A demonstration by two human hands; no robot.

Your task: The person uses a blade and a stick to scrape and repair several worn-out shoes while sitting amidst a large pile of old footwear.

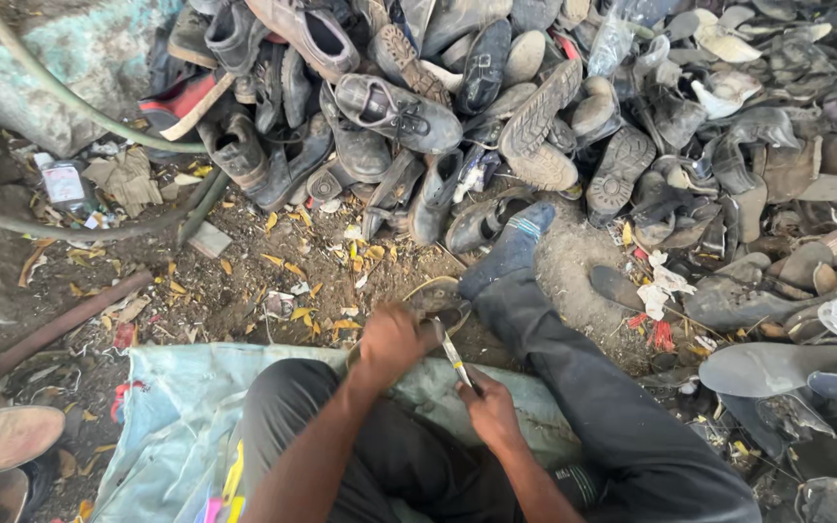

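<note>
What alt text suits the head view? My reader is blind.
A seated person's left hand grips a worn shoe while the right hand holds a knife to it, facing a big pile of old shoes on dirt.

A shoe sole (pixel 438 300) lies between the hands, a shoe pile (pixel 554 116) at twelve o'clock, a pipe (pixel 60 324) at nine.

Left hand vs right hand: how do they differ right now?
The left hand grips a worn shoe piece held against the socked foot; the right hand holds a thin blade tool. The left hand is farther forward, the right hand nearer the body. Both are bare.
</note>
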